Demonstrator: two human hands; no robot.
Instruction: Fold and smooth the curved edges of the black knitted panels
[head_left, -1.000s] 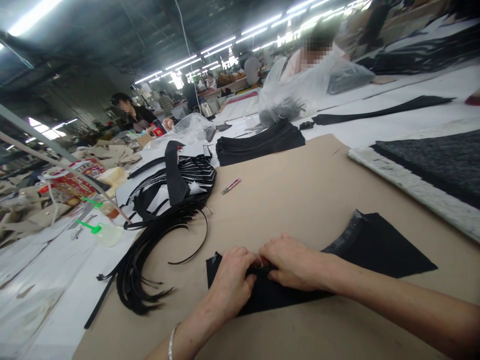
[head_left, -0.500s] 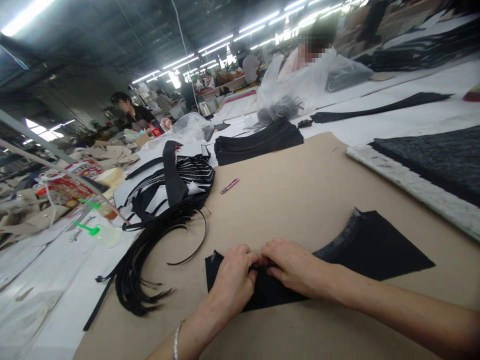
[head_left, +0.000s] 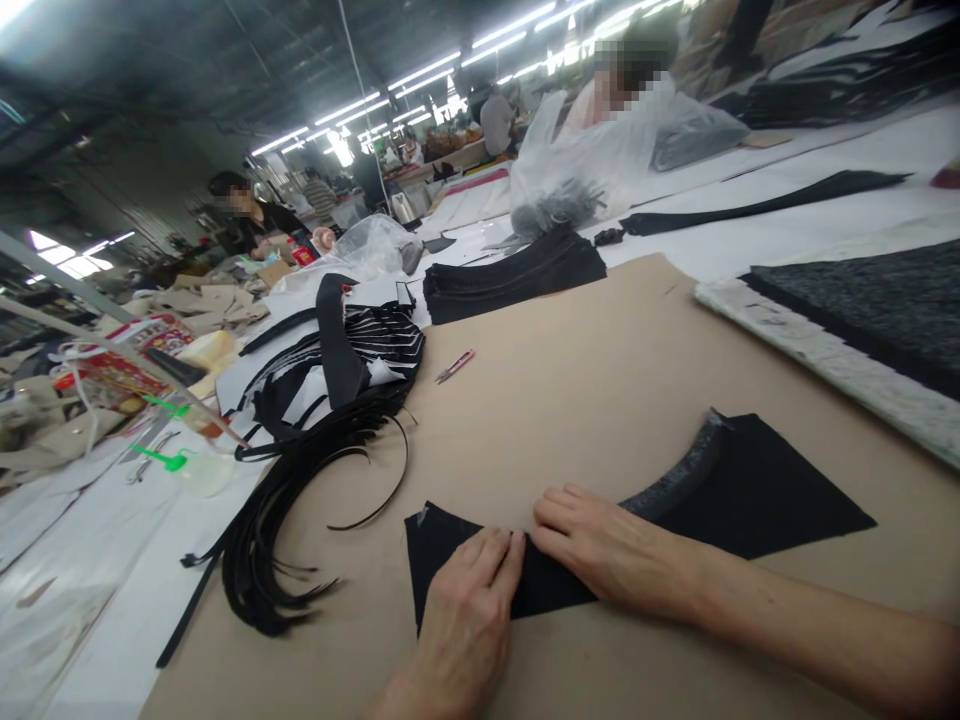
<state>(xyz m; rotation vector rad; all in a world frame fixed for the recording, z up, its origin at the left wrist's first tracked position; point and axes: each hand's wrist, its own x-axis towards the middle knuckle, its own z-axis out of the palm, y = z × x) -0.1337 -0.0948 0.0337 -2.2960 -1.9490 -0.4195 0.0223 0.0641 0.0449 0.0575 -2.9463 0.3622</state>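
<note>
A black fabric piece point(head_left: 772, 490) with a curved upper edge lies on the brown sheet. Along the right part of that curve runs a grey, shiny-looking folded strip. My left hand point(head_left: 469, 600) is closed on the left half of the piece, its fingers pressed together at the curved edge. Closed too, my right hand point(head_left: 600, 545) has its fingers bent over the same edge, a small gap from the left. My thumbs are mostly hidden. Beyond my hands lie pink-handled thread snips point(head_left: 455, 366).
Brown sheet point(head_left: 540, 400) covers the table before me. Black strips point(head_left: 262, 560) curl at the left, near striped cut pieces point(head_left: 382, 340). Behind stands a stack of black pieces point(head_left: 517, 275). A thick board point(head_left: 825, 365) with dark fabric lies right. Green-tipped bottles point(head_left: 199, 470) stand left; people sit farther off.
My hands have moved apart at the fabric's edge; the left has come down and nearer to me, its fingers now straighter. The right has shifted slightly right. The view has tilted a little.
</note>
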